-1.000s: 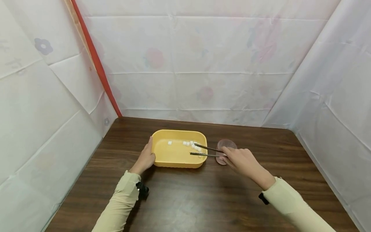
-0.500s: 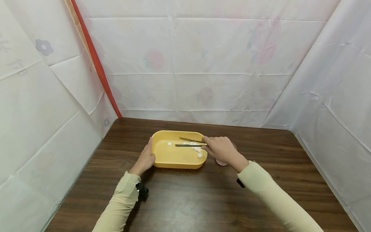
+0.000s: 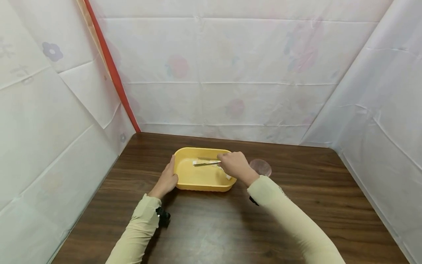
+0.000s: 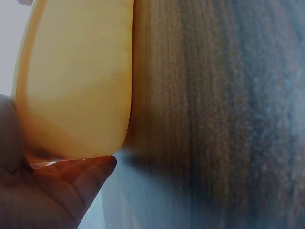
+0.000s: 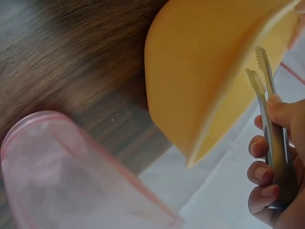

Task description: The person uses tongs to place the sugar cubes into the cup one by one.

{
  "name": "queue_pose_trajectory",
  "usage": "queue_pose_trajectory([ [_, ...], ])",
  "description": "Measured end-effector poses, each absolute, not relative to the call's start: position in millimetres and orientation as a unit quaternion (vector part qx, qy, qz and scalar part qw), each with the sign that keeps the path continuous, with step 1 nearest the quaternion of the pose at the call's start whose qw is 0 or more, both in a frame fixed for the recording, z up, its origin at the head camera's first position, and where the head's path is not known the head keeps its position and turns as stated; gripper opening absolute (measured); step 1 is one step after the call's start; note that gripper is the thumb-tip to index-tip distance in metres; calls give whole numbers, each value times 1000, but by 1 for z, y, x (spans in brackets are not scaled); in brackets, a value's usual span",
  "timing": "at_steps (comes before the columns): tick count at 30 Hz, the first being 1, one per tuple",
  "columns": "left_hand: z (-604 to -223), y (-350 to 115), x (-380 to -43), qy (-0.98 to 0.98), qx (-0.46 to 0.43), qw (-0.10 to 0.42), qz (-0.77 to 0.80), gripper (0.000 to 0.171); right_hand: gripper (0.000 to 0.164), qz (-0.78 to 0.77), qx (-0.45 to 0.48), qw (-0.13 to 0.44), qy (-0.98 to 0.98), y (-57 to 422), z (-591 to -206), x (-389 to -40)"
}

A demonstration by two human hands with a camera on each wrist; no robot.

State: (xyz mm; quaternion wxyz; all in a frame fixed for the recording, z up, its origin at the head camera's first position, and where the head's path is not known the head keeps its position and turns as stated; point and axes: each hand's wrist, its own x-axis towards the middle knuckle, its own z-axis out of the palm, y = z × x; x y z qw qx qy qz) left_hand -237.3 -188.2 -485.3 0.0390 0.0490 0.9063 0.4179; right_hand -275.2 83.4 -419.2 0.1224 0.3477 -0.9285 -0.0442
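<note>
A yellow tray (image 3: 204, 178) with white cubes (image 3: 228, 177) inside stands on the table. My left hand (image 3: 166, 179) holds its left end, thumb near the front corner and fingers along the side; the left wrist view has the tray wall (image 4: 78, 81) beside that hand. In my right hand (image 3: 236, 165) are metal tongs (image 3: 207, 164), reaching over the tray from the right. Their toothed tips are apart in the right wrist view, and my fingers curl round the handle. One white cube is close to the tips in the head view; whether it is touched I cannot tell. Other cubes are partly hidden.
A pink see-through cup (image 3: 261, 167) stands right of the tray, behind my right wrist; it looms large in the right wrist view. The dark wooden table (image 3: 211, 227) is bounded by white patterned sheets (image 3: 214, 73) at the back and both sides.
My right hand has moved left with the tongs, from beside the cup to over the tray, and the tips now reach toward the left cube. My left hand has stayed on the tray.
</note>
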Motion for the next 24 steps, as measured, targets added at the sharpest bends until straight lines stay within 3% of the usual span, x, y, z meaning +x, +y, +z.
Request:
queue_pose_trajectory([
  [24,-483,-187,-236,909,42,39,413,75,16,-53,324,123,-937,57,-435,-291],
])
